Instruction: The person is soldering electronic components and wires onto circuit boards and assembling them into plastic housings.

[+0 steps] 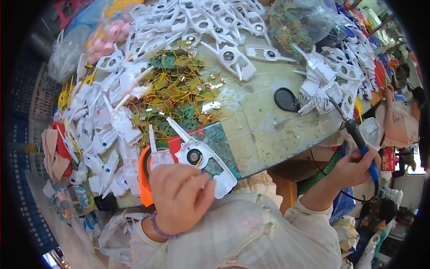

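My right hand (357, 167) is wrapped around a soldering iron (356, 133) with a blue and black handle, its tip up by a coiled metal holder (314, 102). At the table's near edge lies a white plastic shell (226, 183) with a round speaker (194, 156) set in it. Over the shell's near side is my left hand (181, 195), thumb and fingers pinched together; anything between them is too small to make out. A bit of yellow wire shows just above the fingertips. Beneath the shell is a dark, scuffed work plate (215, 139).
Green and brown circuit boards (174, 89) with yellow wires are heaped mid-table. White shells (105, 130) pile up at left and at the back. An orange tape ring (145, 179) stands left of my left hand. A black round lid (286, 99) lies by the holder. Other people work at far right.
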Demonstrator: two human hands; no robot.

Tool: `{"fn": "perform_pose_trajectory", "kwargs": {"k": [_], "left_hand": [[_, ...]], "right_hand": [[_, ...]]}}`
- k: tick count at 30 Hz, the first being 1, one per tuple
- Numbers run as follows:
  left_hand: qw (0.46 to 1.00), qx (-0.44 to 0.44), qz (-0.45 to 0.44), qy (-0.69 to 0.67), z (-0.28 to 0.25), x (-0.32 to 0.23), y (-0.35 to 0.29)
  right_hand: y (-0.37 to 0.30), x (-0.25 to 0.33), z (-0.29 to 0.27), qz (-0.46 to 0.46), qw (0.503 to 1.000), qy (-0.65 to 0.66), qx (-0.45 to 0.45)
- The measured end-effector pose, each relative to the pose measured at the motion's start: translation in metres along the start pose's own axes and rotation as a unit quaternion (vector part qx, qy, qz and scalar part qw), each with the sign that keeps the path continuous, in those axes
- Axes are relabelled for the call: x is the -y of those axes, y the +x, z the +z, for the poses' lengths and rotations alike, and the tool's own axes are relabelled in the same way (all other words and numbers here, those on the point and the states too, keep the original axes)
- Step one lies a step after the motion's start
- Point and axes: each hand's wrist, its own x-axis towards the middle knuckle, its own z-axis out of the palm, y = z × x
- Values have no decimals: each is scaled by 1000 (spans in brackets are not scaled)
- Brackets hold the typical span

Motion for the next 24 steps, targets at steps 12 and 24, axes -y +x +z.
{"fn": "perform_pose_trajectory", "kwargs": {"k": [12,24], "left_hand": [[986,88,100,98,6,-13,-18],[869,-161,-381,-272,-24,13,-94]], "right_hand": [[8,-24,71,523,741,406,116],[-26,17,82,575,630,516,80]]}}
